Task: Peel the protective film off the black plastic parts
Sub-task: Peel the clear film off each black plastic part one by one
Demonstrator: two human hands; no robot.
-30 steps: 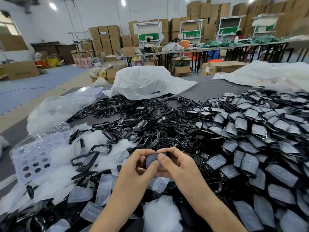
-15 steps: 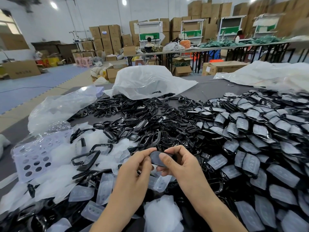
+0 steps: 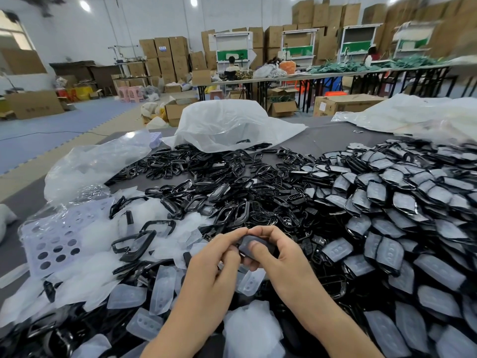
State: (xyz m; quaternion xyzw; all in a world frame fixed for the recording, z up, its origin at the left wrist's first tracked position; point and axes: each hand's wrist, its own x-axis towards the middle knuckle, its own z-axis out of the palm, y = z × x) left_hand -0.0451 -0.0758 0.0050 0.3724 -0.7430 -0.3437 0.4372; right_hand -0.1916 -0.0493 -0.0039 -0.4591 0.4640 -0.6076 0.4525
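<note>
While both hands work low over the grey table (image 3: 322,140), the left hand (image 3: 214,259) and right hand (image 3: 284,257) pinch one small black plastic part (image 3: 245,242) between thumbs and fingertips, cloudy film upward. A heap of film-covered black parts (image 3: 387,202) lies right; peeled translucent films (image 3: 126,295) lie left.

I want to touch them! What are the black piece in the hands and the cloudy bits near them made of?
The black piece probably is hard plastic; its face looks dull grey, likely film-covered, while bare frames nearby shine glossy. The cloudy bits seem thin frosted plastic film: half see-through, with round dents.
</note>
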